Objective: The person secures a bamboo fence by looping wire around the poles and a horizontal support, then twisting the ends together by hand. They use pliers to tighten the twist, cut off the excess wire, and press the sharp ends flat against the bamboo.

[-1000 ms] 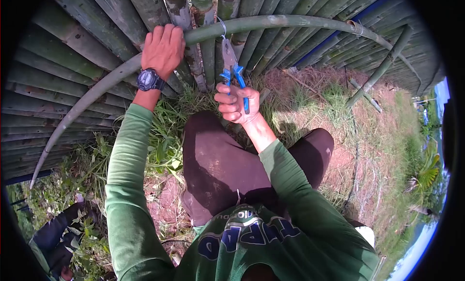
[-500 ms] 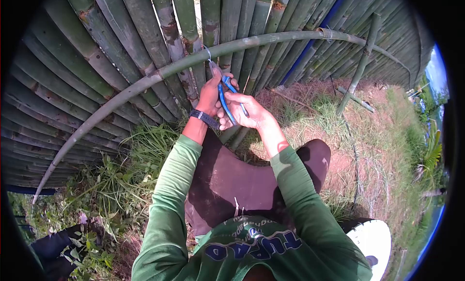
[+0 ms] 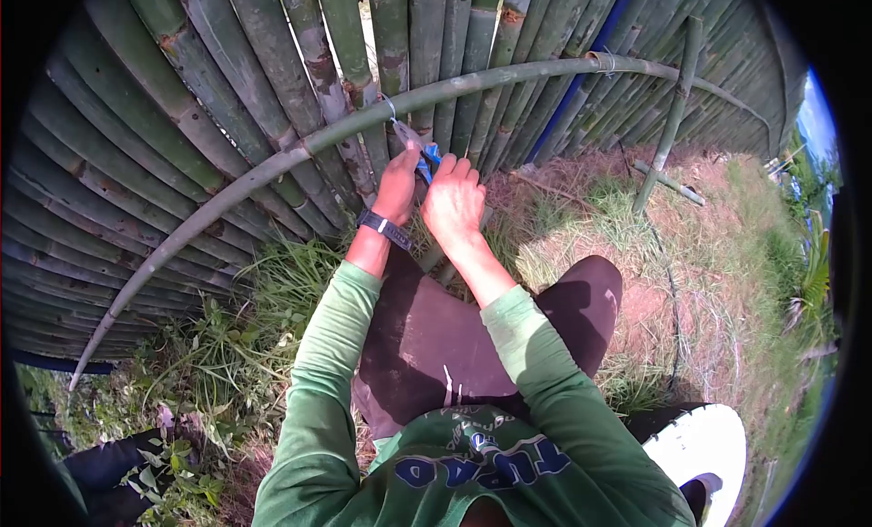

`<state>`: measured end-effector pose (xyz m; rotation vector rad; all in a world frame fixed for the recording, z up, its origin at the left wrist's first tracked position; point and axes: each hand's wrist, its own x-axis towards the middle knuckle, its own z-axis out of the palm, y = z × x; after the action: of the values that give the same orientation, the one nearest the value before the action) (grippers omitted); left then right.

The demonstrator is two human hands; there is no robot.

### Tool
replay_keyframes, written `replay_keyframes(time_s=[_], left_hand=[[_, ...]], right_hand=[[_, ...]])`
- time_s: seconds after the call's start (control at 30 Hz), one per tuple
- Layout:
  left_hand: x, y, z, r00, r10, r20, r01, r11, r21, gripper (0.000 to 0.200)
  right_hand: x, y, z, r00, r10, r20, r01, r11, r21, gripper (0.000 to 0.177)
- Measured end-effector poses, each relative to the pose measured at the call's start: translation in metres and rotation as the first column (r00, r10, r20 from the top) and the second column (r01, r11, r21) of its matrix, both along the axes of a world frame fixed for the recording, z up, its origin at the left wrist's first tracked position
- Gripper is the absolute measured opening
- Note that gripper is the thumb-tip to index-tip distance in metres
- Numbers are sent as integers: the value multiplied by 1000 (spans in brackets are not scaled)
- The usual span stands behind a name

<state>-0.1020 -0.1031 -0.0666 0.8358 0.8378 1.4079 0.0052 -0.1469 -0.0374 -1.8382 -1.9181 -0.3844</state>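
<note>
Both hands are on a pair of blue-handled pliers (image 3: pixel 423 170) just under a long horizontal bamboo pole (image 3: pixel 436 91). My left hand (image 3: pixel 396 189), with a dark band at the wrist, is closed around the pliers close to their head. My right hand (image 3: pixel 454 200) is closed in a fist over the handles, hiding most of them. The jaws point up to a thin wire tie (image 3: pixel 390 106) looped around the pole. Whether the jaws grip the wire is too small to tell.
A wall of upright bamboo poles (image 3: pixel 445 36) stands right behind the horizontal pole. At the right, a bamboo brace (image 3: pixel 668 132) leans down to the ground. Grass (image 3: pixel 291 282) grows along the wall's base. A white round object (image 3: pixel 718 445) lies behind me at the lower right.
My right hand has gone from open fingers resting along the plier handles to a closed fist over them, turned palm down. My left hand has barely shifted.
</note>
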Motion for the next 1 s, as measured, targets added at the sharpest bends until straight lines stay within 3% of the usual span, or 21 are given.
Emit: replay_keyframes(time_s=[0.03, 0.07, 0.1, 0.13, 0.2, 0.27, 0.37, 0.47, 0.67, 0.8, 0.87, 0.9, 0.93, 1.0], left_hand=[[-16, -5, 1, 928, 85, -362, -79, 996, 32, 45], [-32, -9, 4, 722, 167, -671, -139, 986, 96, 38], [-44, -15, 23, 400, 494, -772, -270, 868, 416, 31], [-54, -24, 47, 14, 738, -675, -262, 654, 710, 28], [-75, -3, 82, -233, 892, -387, -38, 389, 920, 40], [-98, 36, 98, -322, 877, -356, 206, 432, 878, 54], [-117, 60, 88, -398, 844, -359, 271, 482, 833, 64], [-120, 61, 87, -393, 847, -358, 285, 482, 829, 68], [-124, 64, 81, -394, 851, -347, 294, 475, 830, 71], [-120, 64, 86, -381, 865, -326, 306, 451, 838, 71], [-116, 59, 89, -391, 891, -232, 336, 373, 865, 62], [-115, 48, 89, -462, 811, -359, 300, 524, 797, 64], [-112, 47, 89, -463, 801, -380, 293, 542, 788, 64], [-113, 47, 88, -461, 839, -287, 334, 464, 820, 62]], right_hand=[[1, -1, 6, 999, 26, -31, -29, 996, -79, 49], [3, 0, 11, 997, 51, -66, -60, 987, -152, 49], [3, 4, 8, 997, 55, -57, -61, 991, -116, 54], [3, 7, 5, 996, 52, -68, -59, 992, -114, 54], [8, 13, 1, 979, 123, -166, -141, 984, -104, 49], [6, 6, 5, 966, 116, -231, -164, 965, -203, 53], [6, 0, 28, 959, 111, -260, -184, 944, -273, 52], [6, -2, 33, 968, 113, -223, -183, 929, -323, 56], [10, -11, 42, 938, 99, -332, -251, 854, -455, 54], [7, -9, 27, 935, 51, -351, -213, 872, -440, 67], [7, -15, 28, 908, 76, -412, -259, 875, -409, 53], [7, -17, 26, 899, 79, -430, -264, 882, -390, 50], [7, -19, 20, 902, 73, -425, -264, 873, -410, 50], [3, -19, 7, 879, 89, -469, -269, 905, -331, 50]])
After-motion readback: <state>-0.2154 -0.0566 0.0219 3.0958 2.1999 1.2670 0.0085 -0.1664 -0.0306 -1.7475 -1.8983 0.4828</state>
